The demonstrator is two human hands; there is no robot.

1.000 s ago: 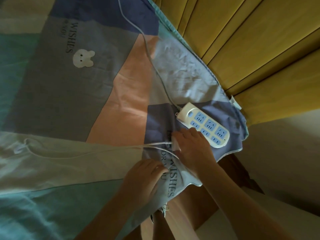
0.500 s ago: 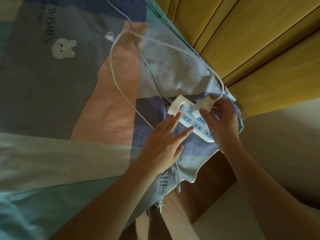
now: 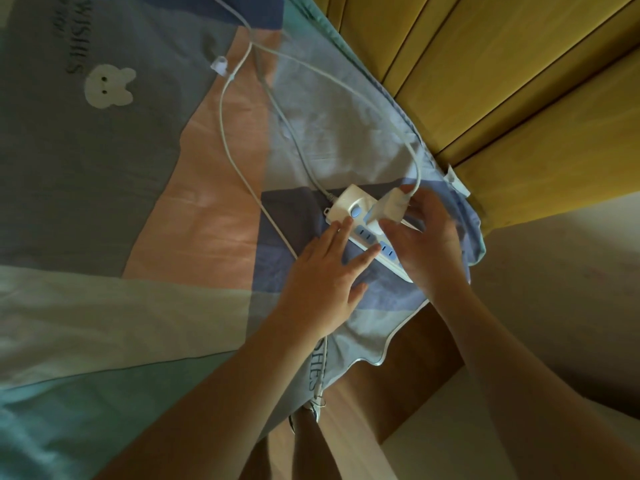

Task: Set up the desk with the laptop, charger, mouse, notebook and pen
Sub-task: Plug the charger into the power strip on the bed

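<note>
Head view, right hand gripping white charger at power strip centre-right of frame, left hand flat and released, fingertips steadying strip, charger cable looping over patchwork bedsheet

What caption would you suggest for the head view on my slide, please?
Right hand pressing a white charger onto a power strip steadied by the left hand on a patchwork bedsheet.
</note>
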